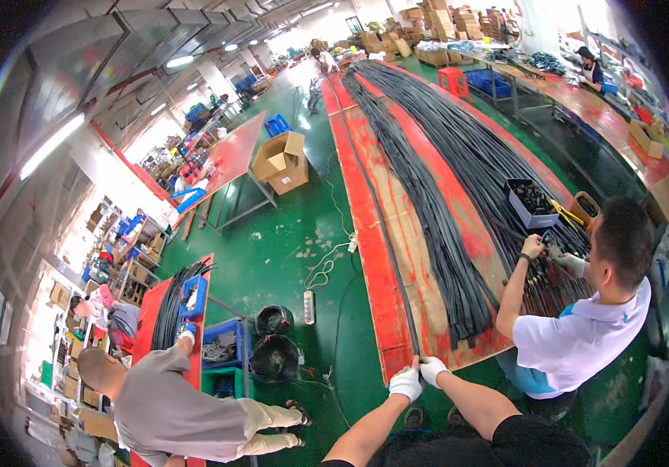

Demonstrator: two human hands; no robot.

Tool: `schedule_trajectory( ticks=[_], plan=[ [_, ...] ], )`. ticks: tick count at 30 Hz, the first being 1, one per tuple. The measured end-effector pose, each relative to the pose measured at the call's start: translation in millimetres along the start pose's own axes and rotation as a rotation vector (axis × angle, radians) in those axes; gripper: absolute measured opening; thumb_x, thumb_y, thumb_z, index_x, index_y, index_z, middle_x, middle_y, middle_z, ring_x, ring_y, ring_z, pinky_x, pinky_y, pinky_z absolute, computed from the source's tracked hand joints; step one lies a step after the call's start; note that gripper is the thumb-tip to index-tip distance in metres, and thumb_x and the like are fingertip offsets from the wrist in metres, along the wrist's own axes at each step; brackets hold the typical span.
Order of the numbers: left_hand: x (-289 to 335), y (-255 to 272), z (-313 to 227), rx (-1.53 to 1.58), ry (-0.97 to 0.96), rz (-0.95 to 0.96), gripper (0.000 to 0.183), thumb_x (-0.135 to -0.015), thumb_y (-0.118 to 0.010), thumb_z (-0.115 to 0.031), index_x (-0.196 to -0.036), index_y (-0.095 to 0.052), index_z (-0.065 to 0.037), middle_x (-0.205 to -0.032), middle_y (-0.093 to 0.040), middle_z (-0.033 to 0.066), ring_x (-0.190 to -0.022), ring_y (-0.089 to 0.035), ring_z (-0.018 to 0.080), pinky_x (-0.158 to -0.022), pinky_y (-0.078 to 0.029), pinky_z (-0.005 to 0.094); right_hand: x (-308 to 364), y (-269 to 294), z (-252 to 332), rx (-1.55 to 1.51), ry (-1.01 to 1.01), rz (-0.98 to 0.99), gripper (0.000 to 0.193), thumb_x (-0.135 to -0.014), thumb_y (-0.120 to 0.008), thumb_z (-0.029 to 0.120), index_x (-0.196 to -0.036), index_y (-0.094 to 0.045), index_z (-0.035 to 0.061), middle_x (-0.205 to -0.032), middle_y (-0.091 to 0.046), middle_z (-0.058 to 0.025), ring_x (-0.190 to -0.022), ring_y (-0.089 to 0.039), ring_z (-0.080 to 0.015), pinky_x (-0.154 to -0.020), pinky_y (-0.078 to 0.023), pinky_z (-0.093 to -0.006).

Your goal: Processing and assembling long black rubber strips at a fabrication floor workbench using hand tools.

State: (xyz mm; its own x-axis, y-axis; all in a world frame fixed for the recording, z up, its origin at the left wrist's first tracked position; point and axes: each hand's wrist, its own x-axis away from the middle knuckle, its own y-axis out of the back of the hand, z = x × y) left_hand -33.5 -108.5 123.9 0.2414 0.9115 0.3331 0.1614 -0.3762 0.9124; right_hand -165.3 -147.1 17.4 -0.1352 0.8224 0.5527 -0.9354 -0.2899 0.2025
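Both my hands wear white gloves and come together at the near edge of a long red table [365, 311]. My left hand [406, 384] is closed on the near end of a long black cable-like strip [398, 284], its thumb pointing up along it. Beside it, touching or nearly so, my right hand [432, 371] has its fingers curled at the same end; what lies in them is hidden. The strip runs away along the table's left side. To its right lies a thick bundle of flat black strips [428, 226], their near ends uneven.
A co-worker [583, 311] at the right handles dark pieces beside a box of small black parts [531, 204] and yellow-handled pliers [566, 212]. Another person [179, 397] bends over a smaller red table at left. A power strip [309, 307] and cords lie on the green floor.
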Motion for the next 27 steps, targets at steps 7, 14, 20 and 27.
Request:
schedule_trajectory(
  ticks=[7, 14, 20, 27],
  plan=[
    [1.1, -10.8, 26.5, 0.069, -0.018, -0.019, 0.084, -0.091, -0.066, -0.032, -0.165, -0.032, -0.01, -0.119, -0.07, 0.0226, -0.102, -0.072, 0.0397, -0.089, -0.058, 0.0502, 11.2, -13.4, 21.1, 0.068, -0.028, -0.006, 0.042, -0.102, -0.057, 0.018, -0.136, -0.065, -0.0061, -0.13, -0.072, -0.0239, -0.119, -0.069, -0.0323, -0.1, -0.054, -0.0397],
    [-1.5, -29.4, 56.3, 0.131, -0.08, -0.083, 0.082, -0.091, -0.064, -0.027, -0.164, -0.032, -0.007, -0.11, -0.07, 0.0229, -0.092, -0.073, 0.0418, -0.081, -0.058, 0.0531, 15.9, -29.4, 29.0, -0.057, -0.123, -0.03, 0.039, -0.101, -0.058, 0.018, -0.13, -0.068, -0.0059, -0.123, -0.074, -0.0243, -0.109, -0.073, -0.0346, -0.093, -0.056, -0.0417],
    [-0.8, -29.1, 57.8, 0.128, -0.101, -0.024, 0.078, -0.093, -0.062, -0.028, -0.163, -0.036, -0.008, -0.112, -0.07, 0.0223, -0.093, -0.073, 0.04, -0.08, -0.058, 0.0514, 19.0, -35.3, 11.6, 0.312, -0.063, -0.158, 0.038, -0.1, -0.06, 0.031, -0.118, -0.075, 0.0016, -0.114, -0.074, -0.0264, -0.108, -0.072, -0.0413, -0.093, -0.055, -0.0457],
    [-4.3, -21.2, 61.9, 0.089, -0.102, 0.018, 0.085, -0.09, -0.068, -0.027, -0.164, -0.034, -0.008, -0.117, -0.069, 0.0218, -0.099, -0.074, 0.0393, -0.086, -0.059, 0.0507, 62.1, -44.7, -10.0, 0.288, -0.075, -0.094, 0.041, -0.099, -0.063, 0.036, -0.115, -0.077, 0.0007, -0.111, -0.075, -0.027, -0.108, -0.072, -0.0417, -0.093, -0.055, -0.0459]
  ],
)
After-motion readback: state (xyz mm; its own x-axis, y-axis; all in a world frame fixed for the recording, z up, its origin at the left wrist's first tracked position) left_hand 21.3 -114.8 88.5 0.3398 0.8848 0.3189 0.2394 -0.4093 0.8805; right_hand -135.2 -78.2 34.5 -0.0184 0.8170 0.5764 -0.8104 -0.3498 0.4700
